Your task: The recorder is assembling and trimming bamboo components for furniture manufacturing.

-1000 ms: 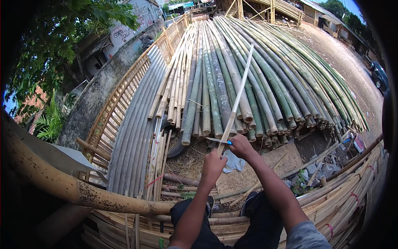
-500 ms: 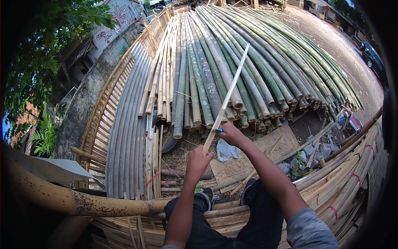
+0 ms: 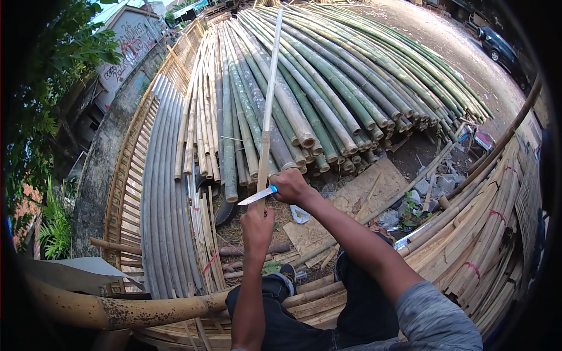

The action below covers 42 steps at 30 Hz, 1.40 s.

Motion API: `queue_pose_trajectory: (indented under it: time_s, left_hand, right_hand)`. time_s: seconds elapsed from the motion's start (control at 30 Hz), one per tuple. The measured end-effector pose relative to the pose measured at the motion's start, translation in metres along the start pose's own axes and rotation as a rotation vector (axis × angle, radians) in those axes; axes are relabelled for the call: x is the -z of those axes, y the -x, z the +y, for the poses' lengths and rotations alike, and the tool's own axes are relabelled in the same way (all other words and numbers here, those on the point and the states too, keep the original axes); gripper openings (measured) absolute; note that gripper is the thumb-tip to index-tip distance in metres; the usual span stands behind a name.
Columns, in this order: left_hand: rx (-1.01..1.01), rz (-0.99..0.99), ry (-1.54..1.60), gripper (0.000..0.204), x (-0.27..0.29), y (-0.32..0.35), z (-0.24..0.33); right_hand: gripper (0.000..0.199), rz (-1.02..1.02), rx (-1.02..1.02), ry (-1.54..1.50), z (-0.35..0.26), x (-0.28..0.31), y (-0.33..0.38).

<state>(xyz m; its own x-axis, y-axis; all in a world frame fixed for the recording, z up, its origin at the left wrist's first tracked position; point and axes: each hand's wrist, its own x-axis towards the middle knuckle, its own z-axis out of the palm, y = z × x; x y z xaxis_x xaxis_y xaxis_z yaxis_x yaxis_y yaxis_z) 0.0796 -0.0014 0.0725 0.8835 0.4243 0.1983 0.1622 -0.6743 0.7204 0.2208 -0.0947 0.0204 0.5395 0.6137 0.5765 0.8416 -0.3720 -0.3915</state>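
My left hand is closed round the lower end of a long, pale bamboo strip, which points up and away from me. Just above it, my right hand grips a knife with a blue part at the handle. The bright blade lies across the strip, its tip pointing left and a little down. Fingers of the right hand are partly turned from view. Both forearms reach forward over my knees.
A large stack of green and tan bamboo poles fans out ahead. Grey corrugated sheets lean at the left beside a bamboo fence. Bundled split strips lie at right. A thick bamboo pole crosses near my left side.
The strip has swung from leaning right to nearly upright, and more of it shows above my hands. The knife blade now shows across it. My hands moved left, and the whole view shifted.
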Motion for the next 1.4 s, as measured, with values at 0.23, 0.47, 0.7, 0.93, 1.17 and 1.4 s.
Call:
queue_pose_trajectory:
  time_s: [0.23,0.47,0.7,0.93,1.17,1.4]
  left_hand:
    - [0.067,-0.049,0.281,0.021,-0.003,0.067,0.031]
    - [0.095,-0.214,0.664,0.018,0.028,0.117,0.104]
    - [0.264,-0.309,0.870,0.018,0.038,0.165,0.114]
    - [0.274,-0.159,0.398,0.018,0.018,0.234,0.049]
    - [0.384,-0.067,0.413,0.026,0.031,0.239,0.027]
    - [0.555,-0.124,0.838,0.017,0.040,0.253,0.042]
  right_hand:
    - [0.033,0.259,-0.851,-0.031,0.082,0.053,0.015]
    - [0.033,0.498,-0.755,-0.470,0.004,0.109,0.060]
    - [0.025,0.097,-0.108,-0.191,-0.115,0.145,0.131]
    - [0.024,0.137,-0.379,-0.041,-0.072,0.104,0.144]
    - [0.025,-0.407,-0.040,-0.151,-0.145,0.081,0.165]
    - [0.027,-0.111,-0.267,-0.174,-0.110,0.078,0.126]
